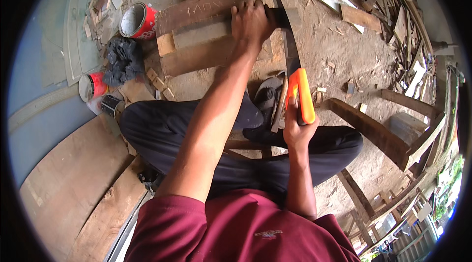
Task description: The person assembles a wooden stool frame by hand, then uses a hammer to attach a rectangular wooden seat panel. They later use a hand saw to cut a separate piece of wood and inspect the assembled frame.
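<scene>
My right hand (298, 129) is closed around the orange handle (306, 97) of a handsaw. The saw's dark blade (290, 40) points away from me and narrows toward the top. It lies against the end of a dark piece of wood (280, 17). My left hand (252, 26) has its fingers curled down over that piece, which sticks out to the right past the thumb; the rest of it is hidden under the hand. Below the left hand is a low, worn support made of brown planks (199, 8).
Red paint cans (147, 28) and a crumpled black plastic bag (123, 60) sit left of the support. Wood scraps (361, 18) litter the dirt floor at the upper right. A wooden frame (366, 126) lies right of my knee. Boards (73, 178) lean at the lower left.
</scene>
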A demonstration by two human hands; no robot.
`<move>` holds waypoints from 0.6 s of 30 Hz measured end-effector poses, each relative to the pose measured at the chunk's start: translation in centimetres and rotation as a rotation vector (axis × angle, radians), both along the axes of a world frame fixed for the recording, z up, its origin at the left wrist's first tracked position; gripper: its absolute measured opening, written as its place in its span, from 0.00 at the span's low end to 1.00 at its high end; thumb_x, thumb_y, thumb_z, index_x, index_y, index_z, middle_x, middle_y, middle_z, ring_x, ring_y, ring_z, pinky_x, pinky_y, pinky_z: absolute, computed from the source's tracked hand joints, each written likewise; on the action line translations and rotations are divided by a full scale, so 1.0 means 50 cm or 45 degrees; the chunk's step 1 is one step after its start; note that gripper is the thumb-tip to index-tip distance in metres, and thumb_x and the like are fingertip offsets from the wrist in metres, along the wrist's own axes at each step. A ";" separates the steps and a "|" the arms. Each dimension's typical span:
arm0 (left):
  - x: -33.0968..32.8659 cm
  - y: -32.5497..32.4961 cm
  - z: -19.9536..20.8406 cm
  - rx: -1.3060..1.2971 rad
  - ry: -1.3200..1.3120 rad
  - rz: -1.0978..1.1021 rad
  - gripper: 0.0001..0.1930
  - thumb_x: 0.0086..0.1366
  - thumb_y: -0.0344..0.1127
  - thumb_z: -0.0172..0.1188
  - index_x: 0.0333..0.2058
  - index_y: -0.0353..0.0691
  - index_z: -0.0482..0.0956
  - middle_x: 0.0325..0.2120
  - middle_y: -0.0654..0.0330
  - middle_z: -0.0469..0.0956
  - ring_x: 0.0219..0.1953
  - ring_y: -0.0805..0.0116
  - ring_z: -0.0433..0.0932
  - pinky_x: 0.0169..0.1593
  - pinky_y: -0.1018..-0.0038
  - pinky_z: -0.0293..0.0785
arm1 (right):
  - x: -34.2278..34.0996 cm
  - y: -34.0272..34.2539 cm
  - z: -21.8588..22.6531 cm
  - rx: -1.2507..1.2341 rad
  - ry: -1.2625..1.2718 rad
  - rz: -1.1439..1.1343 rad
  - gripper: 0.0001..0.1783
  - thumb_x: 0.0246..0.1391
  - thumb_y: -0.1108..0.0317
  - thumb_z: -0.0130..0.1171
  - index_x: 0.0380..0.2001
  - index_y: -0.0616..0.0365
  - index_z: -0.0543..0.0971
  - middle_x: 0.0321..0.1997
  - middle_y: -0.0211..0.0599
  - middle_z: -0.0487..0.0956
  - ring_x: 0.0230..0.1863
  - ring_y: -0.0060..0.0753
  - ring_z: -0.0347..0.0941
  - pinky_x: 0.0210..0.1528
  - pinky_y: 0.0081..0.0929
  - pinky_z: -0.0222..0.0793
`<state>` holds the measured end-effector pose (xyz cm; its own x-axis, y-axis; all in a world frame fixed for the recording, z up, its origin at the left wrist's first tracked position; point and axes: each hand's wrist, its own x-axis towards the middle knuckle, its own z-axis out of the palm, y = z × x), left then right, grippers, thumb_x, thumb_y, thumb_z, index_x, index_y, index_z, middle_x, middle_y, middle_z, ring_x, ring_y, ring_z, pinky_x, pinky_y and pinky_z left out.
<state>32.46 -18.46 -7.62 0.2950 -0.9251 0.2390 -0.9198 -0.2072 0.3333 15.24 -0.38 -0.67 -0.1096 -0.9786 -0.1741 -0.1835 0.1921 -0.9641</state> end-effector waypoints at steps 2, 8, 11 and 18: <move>-0.004 -0.003 -0.001 -0.007 -0.037 0.020 0.16 0.62 0.42 0.51 0.37 0.37 0.81 0.41 0.52 0.80 0.49 0.54 0.75 0.54 0.58 0.66 | -0.016 -0.001 -0.007 -0.047 0.122 0.069 0.13 0.61 0.69 0.59 0.24 0.65 0.75 0.16 0.22 0.67 0.19 0.10 0.58 0.20 0.18 0.55; 0.006 -0.010 -0.008 -0.034 -0.043 0.004 0.15 0.62 0.41 0.49 0.35 0.38 0.80 0.39 0.53 0.80 0.47 0.54 0.76 0.53 0.57 0.66 | -0.112 0.150 0.045 -0.048 0.313 0.141 0.09 0.58 0.73 0.57 0.24 0.65 0.76 0.14 0.33 0.68 0.15 0.17 0.63 0.18 0.23 0.59; 0.011 -0.008 -0.011 -0.043 -0.023 -0.033 0.15 0.62 0.41 0.50 0.35 0.38 0.81 0.38 0.52 0.80 0.46 0.54 0.76 0.53 0.57 0.66 | -0.147 0.178 0.065 -0.060 0.401 0.227 0.08 0.57 0.74 0.58 0.25 0.67 0.78 0.15 0.38 0.73 0.14 0.26 0.69 0.19 0.23 0.63; 0.002 -0.011 0.018 0.021 -0.030 -0.116 0.14 0.60 0.41 0.53 0.34 0.37 0.81 0.36 0.50 0.80 0.43 0.54 0.77 0.51 0.58 0.67 | 0.041 -0.139 -0.020 -0.109 0.164 0.067 0.12 0.58 0.68 0.60 0.24 0.64 0.76 0.13 0.35 0.71 0.16 0.19 0.67 0.20 0.25 0.63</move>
